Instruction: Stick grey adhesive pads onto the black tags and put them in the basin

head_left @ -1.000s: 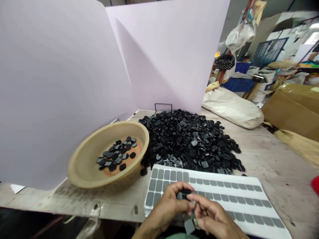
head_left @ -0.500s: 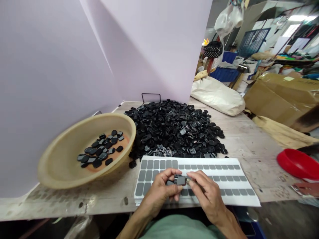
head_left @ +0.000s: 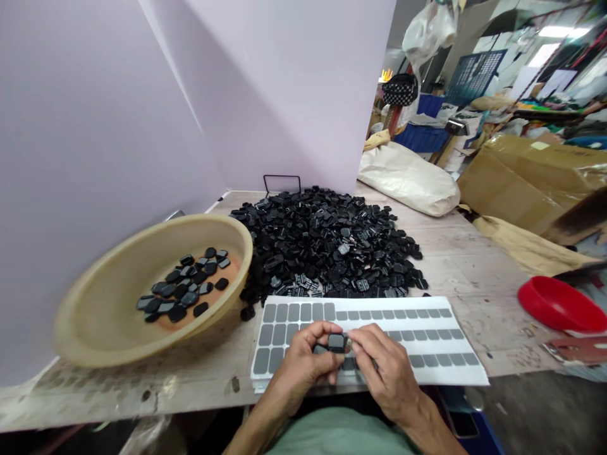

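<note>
1. Currently, the left hand (head_left: 306, 360) grasps a black piece (head_left: 336, 342) above the white sheet (head_left: 446, 347).
2. The right hand (head_left: 386, 370), fingers bunched, is at the piece's right edge; its grip, I cannot tell.
3. Left stands a basin (head_left: 107, 300).

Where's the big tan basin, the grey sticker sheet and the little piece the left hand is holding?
Tan basin (head_left: 107, 297): head view, bare inner wall, left side.
Grey sticker sheet (head_left: 429, 347): head view, white strip between rows, right side.
Black piece (head_left: 336, 342): head view, its grey face.
</note>
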A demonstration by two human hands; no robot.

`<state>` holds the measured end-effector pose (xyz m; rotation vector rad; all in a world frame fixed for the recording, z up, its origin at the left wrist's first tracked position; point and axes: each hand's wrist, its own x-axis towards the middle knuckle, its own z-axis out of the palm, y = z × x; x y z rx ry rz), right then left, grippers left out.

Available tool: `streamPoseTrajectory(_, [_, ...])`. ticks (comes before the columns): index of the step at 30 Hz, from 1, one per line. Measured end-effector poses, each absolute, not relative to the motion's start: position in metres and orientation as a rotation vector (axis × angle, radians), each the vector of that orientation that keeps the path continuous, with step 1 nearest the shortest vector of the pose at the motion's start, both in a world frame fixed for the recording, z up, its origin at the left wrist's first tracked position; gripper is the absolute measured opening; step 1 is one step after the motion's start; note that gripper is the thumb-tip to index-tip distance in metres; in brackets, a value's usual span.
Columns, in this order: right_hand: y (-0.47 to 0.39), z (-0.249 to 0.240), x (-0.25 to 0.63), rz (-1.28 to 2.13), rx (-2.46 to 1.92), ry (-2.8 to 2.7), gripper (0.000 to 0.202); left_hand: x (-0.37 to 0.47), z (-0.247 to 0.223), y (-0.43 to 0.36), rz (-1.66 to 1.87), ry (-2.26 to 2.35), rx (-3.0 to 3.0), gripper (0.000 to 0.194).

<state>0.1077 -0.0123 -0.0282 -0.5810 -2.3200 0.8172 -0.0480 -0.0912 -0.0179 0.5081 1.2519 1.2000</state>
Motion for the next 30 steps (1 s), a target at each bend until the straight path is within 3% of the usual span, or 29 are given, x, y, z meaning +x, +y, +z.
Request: streamPoseTrajectory(30, [-0.0093,-0.0263,0.1071,0.841,-0.584,-2.364,0.028,-0.051,-0.0165,-0.0886,1.174,1.282,0.529,0.035])
